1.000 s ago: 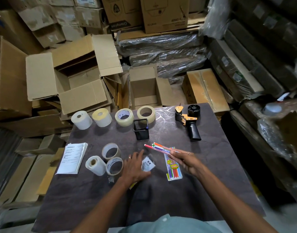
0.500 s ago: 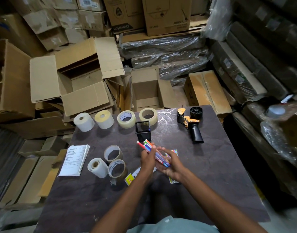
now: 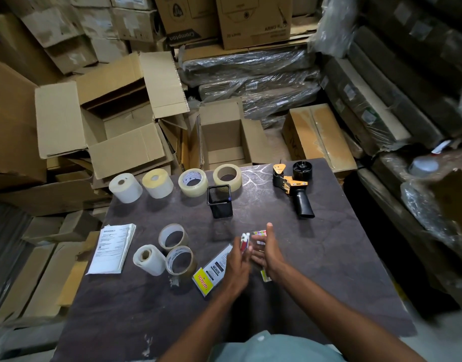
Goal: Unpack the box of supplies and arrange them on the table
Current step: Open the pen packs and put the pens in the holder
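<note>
Along the desk's [image 3: 329, 270] far edge stand four rolls [image 3: 125, 188], amid stacked boxes [image 3: 115, 121]. Mid-desk, left hand [image 3: 237, 267] fingers pinch upright pens [image 3: 244, 242]; right hand [image 3: 267, 253] fingers spread beside them.

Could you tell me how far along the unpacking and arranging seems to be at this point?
Mostly done: four rolls line the table's far edge, beginning with a white label roll, beside a tape dispenser. In hand: the left hand holds a bundle of pens upright, the right hand alongside it. Left: the pens probably belong in the mesh pen holder, and the yellow-labelled pack lies askew.
</note>
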Motion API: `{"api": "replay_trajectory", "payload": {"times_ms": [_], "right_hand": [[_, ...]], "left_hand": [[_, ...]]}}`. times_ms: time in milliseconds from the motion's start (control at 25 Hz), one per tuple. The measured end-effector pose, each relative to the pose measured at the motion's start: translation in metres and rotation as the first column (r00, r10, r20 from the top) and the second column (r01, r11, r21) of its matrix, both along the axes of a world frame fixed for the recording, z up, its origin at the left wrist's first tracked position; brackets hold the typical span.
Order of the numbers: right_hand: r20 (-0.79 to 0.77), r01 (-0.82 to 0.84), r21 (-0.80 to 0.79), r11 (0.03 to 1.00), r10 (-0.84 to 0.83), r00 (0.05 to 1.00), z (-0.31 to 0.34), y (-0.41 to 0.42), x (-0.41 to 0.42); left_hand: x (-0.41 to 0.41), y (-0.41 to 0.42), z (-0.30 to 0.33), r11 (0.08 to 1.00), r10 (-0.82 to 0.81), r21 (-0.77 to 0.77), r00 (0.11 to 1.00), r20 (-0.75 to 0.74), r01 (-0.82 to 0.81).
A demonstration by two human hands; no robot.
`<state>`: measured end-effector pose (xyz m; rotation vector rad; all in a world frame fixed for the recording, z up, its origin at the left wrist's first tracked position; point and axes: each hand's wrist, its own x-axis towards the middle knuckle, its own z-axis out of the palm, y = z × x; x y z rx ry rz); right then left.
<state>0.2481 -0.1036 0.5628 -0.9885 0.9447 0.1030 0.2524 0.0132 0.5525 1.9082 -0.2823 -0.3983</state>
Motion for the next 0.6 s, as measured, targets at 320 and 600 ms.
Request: {"api": "replay_trajectory", "payload": {"times_ms": [320, 600], "right_hand": [[0.038, 0.031, -0.189, 0.981, -0.024, 0.999, -0.004, -0.004, 0.007], [0.078, 0.070, -0.100, 0.993, -0.062, 0.995, -0.005, -0.010, 0.010]], "left_hand": [[0.006, 0.003, -0.003, 0.994, 0.095, -0.048, 0.993, -0.068, -0.098], [0.134, -0.005, 0.080, 0.944, 0.271, -0.232, 0.952, 0.142, -0.234]]}}
